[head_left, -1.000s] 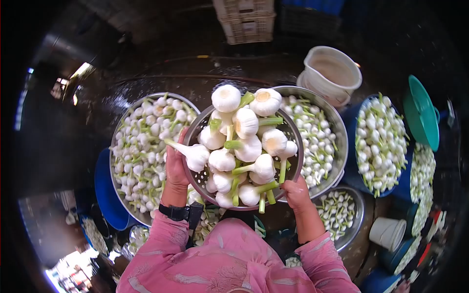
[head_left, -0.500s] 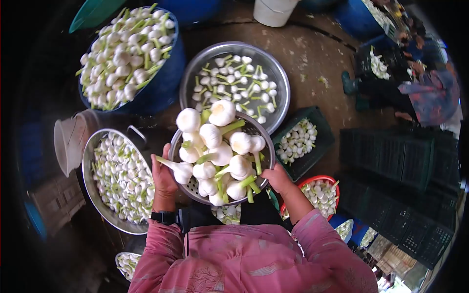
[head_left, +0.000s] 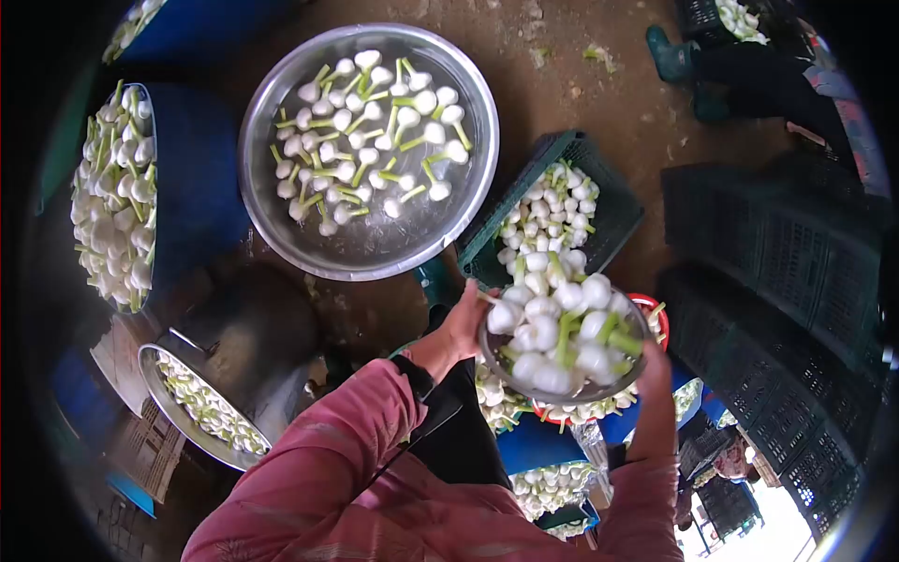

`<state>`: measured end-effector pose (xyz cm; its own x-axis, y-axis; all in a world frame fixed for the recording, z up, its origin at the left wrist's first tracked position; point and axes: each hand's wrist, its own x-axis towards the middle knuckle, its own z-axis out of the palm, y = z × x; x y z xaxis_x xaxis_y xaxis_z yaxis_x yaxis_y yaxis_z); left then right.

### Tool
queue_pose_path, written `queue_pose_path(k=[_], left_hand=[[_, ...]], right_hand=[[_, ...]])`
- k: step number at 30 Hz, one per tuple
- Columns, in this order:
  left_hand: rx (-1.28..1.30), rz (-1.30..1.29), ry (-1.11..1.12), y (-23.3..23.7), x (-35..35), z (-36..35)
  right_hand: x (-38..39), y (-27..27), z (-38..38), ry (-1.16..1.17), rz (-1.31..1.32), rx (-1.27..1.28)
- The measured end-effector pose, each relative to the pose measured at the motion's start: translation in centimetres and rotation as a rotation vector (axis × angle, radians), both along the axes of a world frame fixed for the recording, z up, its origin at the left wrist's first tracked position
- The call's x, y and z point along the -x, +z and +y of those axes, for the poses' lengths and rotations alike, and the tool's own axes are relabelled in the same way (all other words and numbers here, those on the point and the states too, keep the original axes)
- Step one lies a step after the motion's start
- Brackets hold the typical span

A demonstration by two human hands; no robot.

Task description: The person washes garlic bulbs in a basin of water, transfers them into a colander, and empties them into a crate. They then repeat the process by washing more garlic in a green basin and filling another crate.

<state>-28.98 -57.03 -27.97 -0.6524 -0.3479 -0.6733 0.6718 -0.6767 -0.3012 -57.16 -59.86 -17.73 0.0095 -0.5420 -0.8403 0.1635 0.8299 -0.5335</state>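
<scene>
A metal colander (head_left: 552, 395) heaped with white garlic bulbs (head_left: 548, 332) on short green stems is held between my hands, low to the right. My left hand (head_left: 464, 323) grips its left rim, while my right hand (head_left: 655, 370) is closed on the right rim, its fingers partly hidden. The colander overlaps the near end of a dark green crate (head_left: 613, 211) that holds more garlic. Farther left on the floor, a wide metal basin (head_left: 412, 234) contains water with many garlic bulbs in it.
A red basin (head_left: 663, 323) of garlic sits behind the colander. To the left are a blue tub (head_left: 197, 178) and a metal pot (head_left: 201, 433), both with garlic. Dark crates (head_left: 768, 244) stand stacked on the right. A person's green boot (head_left: 670, 54) shows at upper right.
My hands have carried the full colander rightward, from in front of the wide basin to the near end of the green crate. The view has shifted and turned with my body.
</scene>
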Motion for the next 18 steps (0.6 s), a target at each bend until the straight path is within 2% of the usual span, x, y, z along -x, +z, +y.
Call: queue_pose_path(k=[1,3,4,5,6,7,9,10,11,12,13,15,16,17,18], left_hand=[[-0.055,0.127,-0.161,-1.4,1.6,-0.8],[-0.190,-0.005,-0.527,-3.5,2.4,0.1],[-0.376,-0.188,-0.671,-3.5,3.7,0.3],[-0.467,-0.234,-0.820,-6.4,4.6,2.4],[-0.381,-0.186,-0.770,-6.1,4.1,2.8],[-0.310,-0.133,-0.720,-5.4,3.0,3.5],[-0.177,-0.264,-0.636,-4.7,0.9,3.4],[-0.096,-0.334,-0.587,-4.8,0.0,2.9],[0.157,-0.550,-0.287,-10.0,0.7,6.3],[0.292,-0.719,-0.230,-9.3,-1.4,4.8],[0.421,-0.907,-0.174,-8.3,-4.6,2.4],[0.557,-1.181,-0.193,-7.4,-11.3,-0.6],[0.636,-1.346,-0.326,-8.2,-14.8,-1.2],[0.493,-1.437,-0.344,-9.9,-18.0,-1.1],[0.351,-1.508,-0.359,-13.3,-21.0,-0.1]], right_hand=[[1.4,-1.0,-4.0,-0.074,0.059,-0.327],[3.4,-5.7,-4.2,-0.067,-0.033,-0.746],[2.8,-6.5,-3.0,-0.113,0.035,-0.840],[2.4,-7.1,-1.1,-0.154,0.107,-0.927],[4.8,-9.4,1.8,-0.177,-0.040,-0.875],[3.6,-7.8,2.2,-0.298,-0.101,-0.802],[2.0,-7.1,3.3,-0.361,-0.116,-0.723],[-0.6,-5.9,1.7,-0.290,-0.038,-0.736],[-3.2,-4.8,0.1,-0.214,0.038,-0.751],[-3.6,-5.7,-0.4,-0.150,-0.058,-0.722],[-5.7,-6.3,-1.6,-0.047,-0.022,-0.628],[-12.3,-7.4,-4.8,0.155,0.014,-0.417],[-16.3,-8.2,-6.3,0.196,0.027,-0.333],[-18.6,-10.3,-6.9,0.203,0.019,-0.242],[-24.0,-9.3,-9.0,0.317,0.253,-0.263]])
